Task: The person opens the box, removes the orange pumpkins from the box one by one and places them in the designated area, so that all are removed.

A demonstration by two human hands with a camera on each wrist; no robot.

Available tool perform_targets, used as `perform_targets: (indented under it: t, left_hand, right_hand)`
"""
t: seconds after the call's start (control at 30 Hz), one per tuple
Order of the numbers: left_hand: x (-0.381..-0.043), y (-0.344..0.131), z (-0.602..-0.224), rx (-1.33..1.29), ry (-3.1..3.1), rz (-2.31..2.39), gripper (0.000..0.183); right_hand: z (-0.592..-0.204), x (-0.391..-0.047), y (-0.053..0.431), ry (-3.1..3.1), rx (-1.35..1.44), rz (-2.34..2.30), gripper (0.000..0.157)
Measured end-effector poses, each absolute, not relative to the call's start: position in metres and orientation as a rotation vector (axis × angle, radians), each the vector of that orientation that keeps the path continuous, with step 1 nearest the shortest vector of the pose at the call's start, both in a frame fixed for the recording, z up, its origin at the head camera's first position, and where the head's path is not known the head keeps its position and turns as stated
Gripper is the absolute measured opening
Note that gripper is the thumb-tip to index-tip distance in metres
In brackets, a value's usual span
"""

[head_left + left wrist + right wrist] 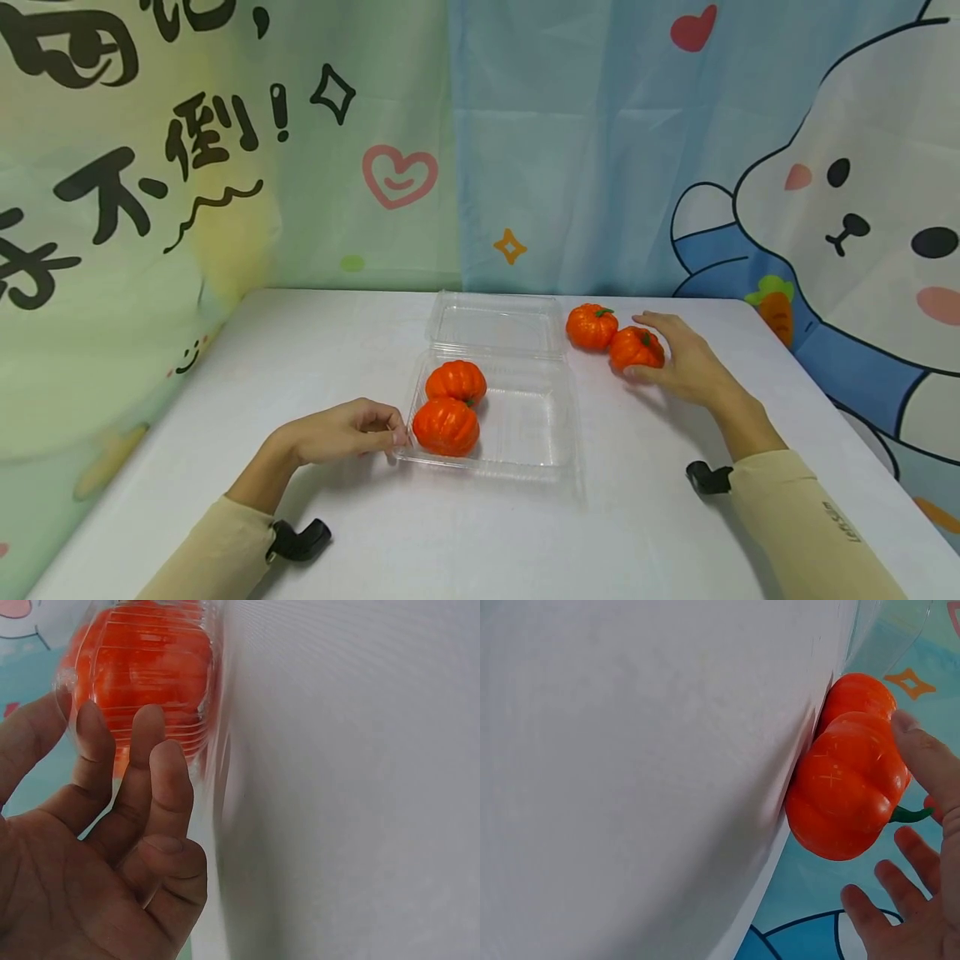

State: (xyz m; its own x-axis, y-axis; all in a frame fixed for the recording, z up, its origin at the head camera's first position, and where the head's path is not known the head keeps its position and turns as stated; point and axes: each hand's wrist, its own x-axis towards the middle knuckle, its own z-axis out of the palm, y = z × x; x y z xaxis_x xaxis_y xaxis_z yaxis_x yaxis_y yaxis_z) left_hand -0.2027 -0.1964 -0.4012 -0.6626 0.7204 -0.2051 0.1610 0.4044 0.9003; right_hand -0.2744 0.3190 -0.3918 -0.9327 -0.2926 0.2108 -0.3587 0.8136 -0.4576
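Observation:
In the head view a clear plastic clamshell box [528, 421] lies with its lid folded back. My left hand [345, 429] holds the box's front left corner; in the left wrist view the fingertips [148, 724] meet the ribbed wall. Inside, along the left side, sit two small orange pumpkins: a rear pumpkin [456, 381] and a front pumpkin [446, 427]. My right hand [686, 358] is spread around another pumpkin [637, 348] on the table, thumb [926, 754] beside it and the other fingers apart from it. A further pumpkin [592, 326] stands just behind to the left.
The box's transparent lid [495, 323] lies toward the back edge of the white table [480, 542]. A printed cloth backdrop [555, 150] hangs behind the table. Black wrist mounts [300, 542] stick out from both sleeves.

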Motion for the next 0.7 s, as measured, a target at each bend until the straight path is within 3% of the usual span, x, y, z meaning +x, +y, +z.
perform_targets:
  t: [0.7]
  left_hand:
    - [-0.203, -0.197, -0.403, 0.757, 2.086, 1.242, 0.02]
  right_hand:
    - [-0.383, -0.269, 0.302, -2.739, 0.598, 0.738, 0.071]
